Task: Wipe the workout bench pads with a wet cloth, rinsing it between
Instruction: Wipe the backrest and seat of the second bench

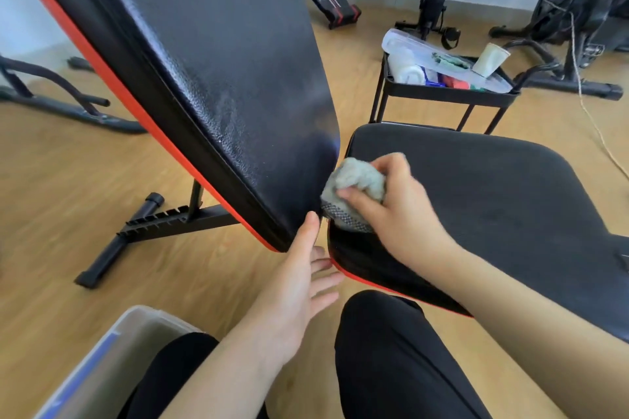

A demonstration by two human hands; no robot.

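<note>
At seat pad (476, 187) back edge, our right hand (391, 211) grips balled cloth (354, 180), hard against back pad (204, 61). Seat pad's length runs rightward from cloth. Our left hand (299, 286) empty, fingers straight, beside seat pad's corner.

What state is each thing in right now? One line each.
back pad: inclined, streaky sheen
seat pad: near level, matte
cloth: bunched, pressed at the gap between the pads
right hand: grips the cloth
left hand: fingers straight, fingertip on the back pad's lower corner
tub: open-topped, contents unclear
cup: tilted, on the cart
</note>
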